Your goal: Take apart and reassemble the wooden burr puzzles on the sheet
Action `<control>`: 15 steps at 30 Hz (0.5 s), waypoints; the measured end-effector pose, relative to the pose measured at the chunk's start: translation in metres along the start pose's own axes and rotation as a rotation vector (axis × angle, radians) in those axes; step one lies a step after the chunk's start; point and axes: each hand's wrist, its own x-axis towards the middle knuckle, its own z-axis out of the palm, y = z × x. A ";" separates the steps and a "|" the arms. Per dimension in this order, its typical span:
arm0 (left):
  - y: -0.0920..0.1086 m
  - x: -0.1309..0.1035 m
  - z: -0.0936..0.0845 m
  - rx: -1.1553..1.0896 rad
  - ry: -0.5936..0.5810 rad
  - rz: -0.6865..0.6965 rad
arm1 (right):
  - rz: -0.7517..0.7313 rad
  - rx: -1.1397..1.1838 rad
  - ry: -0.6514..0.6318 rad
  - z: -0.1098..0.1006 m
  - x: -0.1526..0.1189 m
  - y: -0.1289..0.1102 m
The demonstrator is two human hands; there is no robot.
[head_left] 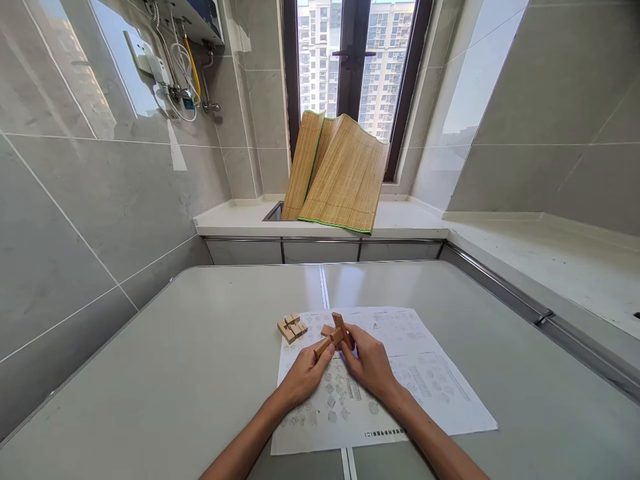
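Observation:
Both hands meet over the printed sheet (430, 373), closed around wooden puzzle pieces. My left hand (306, 373) pinches a short notched wooden piece (323, 348) between thumb and fingers. In my right hand (370, 357) are crossed wooden pieces (340, 327), one sticking up and another pointing left. The pieces in the two hands touch or nearly touch; whether they interlock I cannot tell. Just left of them, several loose notched wooden blocks (293, 328) lie grouped at the sheet's upper left corner. Fingers hide part of the held pieces.
The sheet, covered in small line diagrams, lies on a pale glossy table (150, 387) with a seam down its middle. Behind it, a folded bamboo mat (345, 173) leans on the white ledge (240, 217) before a window. Tiled walls flank the table.

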 end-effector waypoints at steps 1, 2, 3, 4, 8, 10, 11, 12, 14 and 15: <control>0.002 0.000 0.001 -0.007 0.005 0.017 | 0.011 0.009 0.001 0.000 0.000 0.000; 0.005 0.000 0.002 -0.015 0.008 0.032 | 0.023 0.020 0.001 0.000 0.000 0.000; 0.007 0.000 0.004 -0.019 0.009 0.043 | 0.035 0.033 0.000 0.000 0.000 0.000; 0.009 0.000 0.004 -0.013 0.007 0.048 | 0.044 0.047 0.001 0.000 0.000 -0.001; 0.011 0.000 0.006 0.067 -0.001 0.034 | 0.064 0.100 0.005 0.003 0.001 -0.004; 0.011 -0.001 0.006 0.092 0.004 0.038 | 0.092 0.117 -0.002 0.003 0.003 -0.003; 0.012 -0.002 0.007 0.095 0.003 0.050 | 0.123 0.119 0.005 0.002 0.004 -0.001; 0.013 -0.003 0.008 0.095 -0.001 0.071 | 0.164 0.113 0.022 0.001 0.006 0.002; 0.016 -0.006 0.010 0.105 -0.027 0.121 | 0.258 0.080 0.089 -0.003 0.009 0.011; 0.017 -0.008 0.012 0.118 -0.041 0.141 | 0.286 0.052 0.119 -0.005 0.011 0.016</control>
